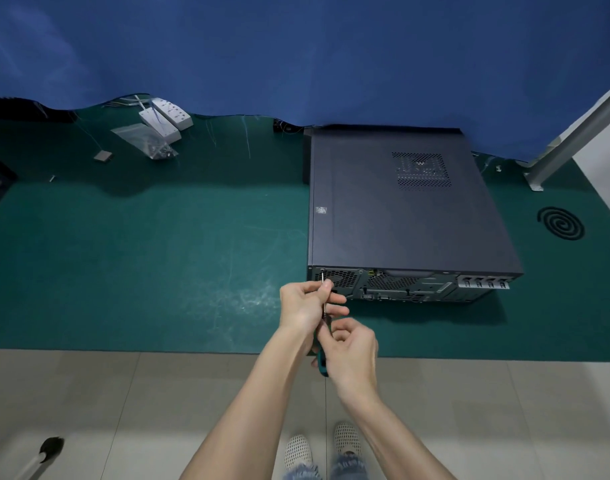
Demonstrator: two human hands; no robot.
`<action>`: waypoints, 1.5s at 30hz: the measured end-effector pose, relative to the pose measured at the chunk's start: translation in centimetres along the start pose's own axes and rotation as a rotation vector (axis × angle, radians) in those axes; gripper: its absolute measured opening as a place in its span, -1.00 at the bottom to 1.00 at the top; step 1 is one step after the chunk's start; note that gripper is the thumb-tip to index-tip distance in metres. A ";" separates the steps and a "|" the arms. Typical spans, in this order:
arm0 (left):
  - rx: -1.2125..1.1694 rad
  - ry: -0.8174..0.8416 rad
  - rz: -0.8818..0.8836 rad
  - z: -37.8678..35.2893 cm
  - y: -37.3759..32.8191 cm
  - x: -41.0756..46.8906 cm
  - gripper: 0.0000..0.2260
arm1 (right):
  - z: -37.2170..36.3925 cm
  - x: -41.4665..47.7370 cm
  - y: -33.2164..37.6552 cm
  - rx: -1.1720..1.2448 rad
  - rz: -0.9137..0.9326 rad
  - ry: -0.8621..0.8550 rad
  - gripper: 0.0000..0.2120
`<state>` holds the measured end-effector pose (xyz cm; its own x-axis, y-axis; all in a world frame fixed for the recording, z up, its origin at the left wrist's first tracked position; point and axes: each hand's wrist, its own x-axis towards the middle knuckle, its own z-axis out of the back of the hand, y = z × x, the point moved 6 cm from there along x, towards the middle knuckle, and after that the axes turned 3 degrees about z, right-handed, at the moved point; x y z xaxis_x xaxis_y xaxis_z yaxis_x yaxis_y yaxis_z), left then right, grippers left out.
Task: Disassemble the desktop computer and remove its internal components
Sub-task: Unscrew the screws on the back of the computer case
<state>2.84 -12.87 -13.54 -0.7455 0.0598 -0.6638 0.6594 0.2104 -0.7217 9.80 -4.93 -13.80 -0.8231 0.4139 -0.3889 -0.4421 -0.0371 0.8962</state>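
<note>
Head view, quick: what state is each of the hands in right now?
Left hand: pinching the thin metal shaft of the teal-handled screwdriver.
Right hand: gripping that screwdriver's teal handle.

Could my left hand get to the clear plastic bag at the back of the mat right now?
Probably, once freed: the left hand pinches the screwdriver at the computer case. Only bare mat lies between it and the clear plastic bag, though the bag sits far back, so a lean seems needed.

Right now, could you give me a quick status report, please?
Left grip pinches screwdriver shaft, right grip holds handle. Tip at rear-panel screw, computer cover on. Nothing blocking.
</note>
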 end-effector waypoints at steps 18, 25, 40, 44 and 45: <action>-0.115 0.089 0.071 -0.3 -0.2 0.4 -0.85 | 0.5 -0.3 -0.7 0.382 -0.311 0.423 -0.70; -0.057 -0.003 0.021 -0.1 -0.3 0.5 -0.89 | 0.3 -0.6 -0.7 0.512 -0.389 0.418 -0.62; -0.144 0.052 0.031 0.0 -0.2 0.1 -0.90 | 0.4 -0.4 -0.2 0.501 -0.383 0.438 -0.66; 0.045 0.014 0.003 -0.4 -0.1 -0.1 -0.87 | 0.9 0.1 -0.5 0.263 -0.252 0.245 -0.67; 0.053 0.011 0.010 -0.6 -0.3 -0.3 -0.87 | 0.9 0.0 -0.6 0.321 -0.301 0.272 -0.64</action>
<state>2.82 -12.39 -13.04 -0.7396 0.0727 -0.6691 0.6710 0.1578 -0.7245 10.38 -4.11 -14.14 -0.7578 0.1105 -0.6430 -0.5773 0.3458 0.7397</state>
